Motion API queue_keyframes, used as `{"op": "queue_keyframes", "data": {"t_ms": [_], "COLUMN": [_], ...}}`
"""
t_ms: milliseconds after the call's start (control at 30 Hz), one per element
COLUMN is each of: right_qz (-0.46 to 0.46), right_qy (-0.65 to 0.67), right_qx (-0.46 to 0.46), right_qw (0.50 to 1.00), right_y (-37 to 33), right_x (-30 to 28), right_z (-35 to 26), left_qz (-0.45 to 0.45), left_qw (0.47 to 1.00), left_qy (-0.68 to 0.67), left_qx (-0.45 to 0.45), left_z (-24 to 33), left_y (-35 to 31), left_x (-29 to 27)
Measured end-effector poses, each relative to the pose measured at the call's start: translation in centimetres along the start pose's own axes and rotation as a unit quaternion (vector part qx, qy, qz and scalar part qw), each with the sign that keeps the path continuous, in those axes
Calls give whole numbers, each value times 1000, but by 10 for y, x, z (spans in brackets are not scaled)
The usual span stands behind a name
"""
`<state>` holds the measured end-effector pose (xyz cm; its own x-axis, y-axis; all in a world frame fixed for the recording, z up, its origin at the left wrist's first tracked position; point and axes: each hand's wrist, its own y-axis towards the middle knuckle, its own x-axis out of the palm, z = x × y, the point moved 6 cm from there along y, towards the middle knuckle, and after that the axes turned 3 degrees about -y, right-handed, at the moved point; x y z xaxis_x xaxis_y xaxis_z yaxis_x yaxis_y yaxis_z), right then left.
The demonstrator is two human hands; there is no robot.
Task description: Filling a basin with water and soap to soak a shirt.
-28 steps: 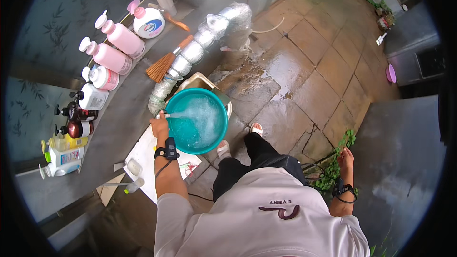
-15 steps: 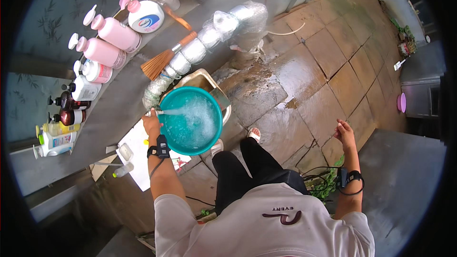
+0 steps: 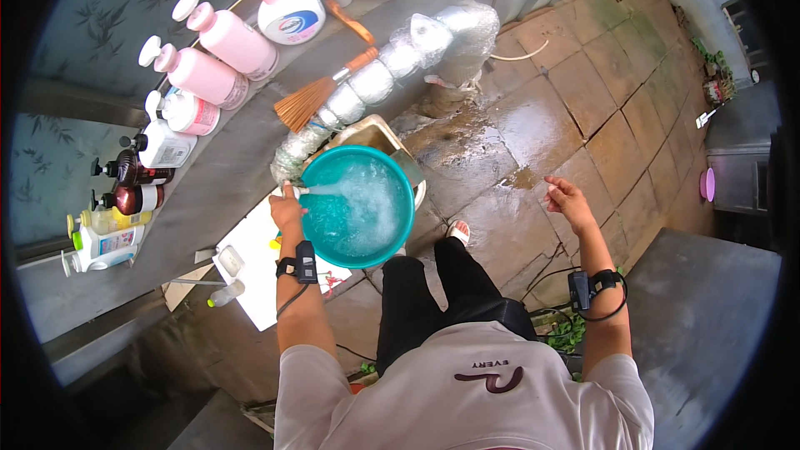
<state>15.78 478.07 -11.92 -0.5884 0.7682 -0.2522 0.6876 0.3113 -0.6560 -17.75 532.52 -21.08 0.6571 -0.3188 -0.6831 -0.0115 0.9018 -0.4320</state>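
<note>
My left hand is closed around a faucet at the end of a pipe wrapped in silvery film. Water gushes from the spout into a round teal basin, foaming white on the surface. The fingers hide most of the faucet. Out over the floor to the right, my right hand hangs in the air, its fingers loosely bent and apart, holding nothing. Under the basin's far side a beige rectangular tub shows.
Pump bottles, pink, white and brown, line the ledge at left. A short brush-broom leans by the pipe. Below the basin lie a white board and a small clear bottle. The tiled floor is wet; a grey surface stands right.
My right hand has swung inward to the left and a little farther out. My left hand stays at the faucet while water keeps running; the whole view has shifted slightly.
</note>
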Motion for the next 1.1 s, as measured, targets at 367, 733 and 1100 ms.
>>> {"op": "queue_keyframes", "data": {"t_ms": [367,733,1100], "right_qz": [-96,-143,-19], "right_qy": [-67,-101,-320], "right_qx": [-12,28,-10], "right_qw": [993,984,947], "right_y": [28,67,86], "right_x": [148,253,310], "right_z": [-14,17,35], "left_qz": [89,-92,-52], "left_qw": [975,971,933], "left_qy": [96,177,161], "left_qx": [179,132,319], "left_z": [29,36,48], "left_y": [-24,-29,-28], "left_x": [-10,-23,-37]}}
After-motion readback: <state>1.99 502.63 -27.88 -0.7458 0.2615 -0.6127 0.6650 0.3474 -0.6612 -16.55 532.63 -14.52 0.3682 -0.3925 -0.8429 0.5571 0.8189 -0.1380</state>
